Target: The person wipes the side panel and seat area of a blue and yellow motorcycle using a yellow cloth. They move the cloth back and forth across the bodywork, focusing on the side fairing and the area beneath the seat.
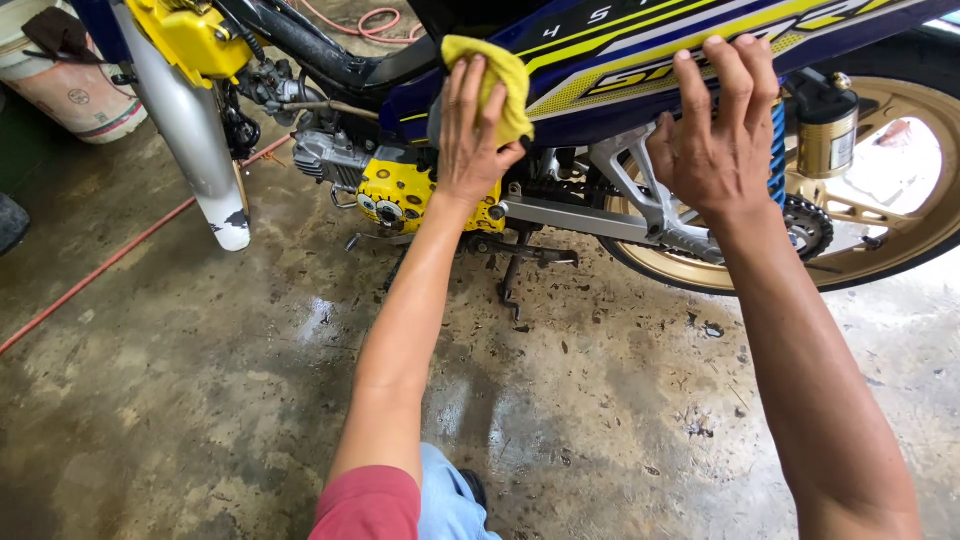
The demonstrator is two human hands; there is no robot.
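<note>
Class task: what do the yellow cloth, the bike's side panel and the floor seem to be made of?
Yellow cloth under the left hand: soft fabric, probably microfibre; it folds and bunches. Side panel under the right hand: likely glossy painted plastic, with reflections. Floor: bare concrete, stained, with wet sheen.

daylight, even | wet floor glare | soft shadows | sharp, slight edge distortion

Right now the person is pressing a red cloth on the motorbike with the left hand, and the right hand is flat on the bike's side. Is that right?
Not quite. The cloth is yellow, not red, as the head view shows. The rest holds: the left hand presses it against the motorbike, and the right hand lies flat on the bike's side panel.
</note>
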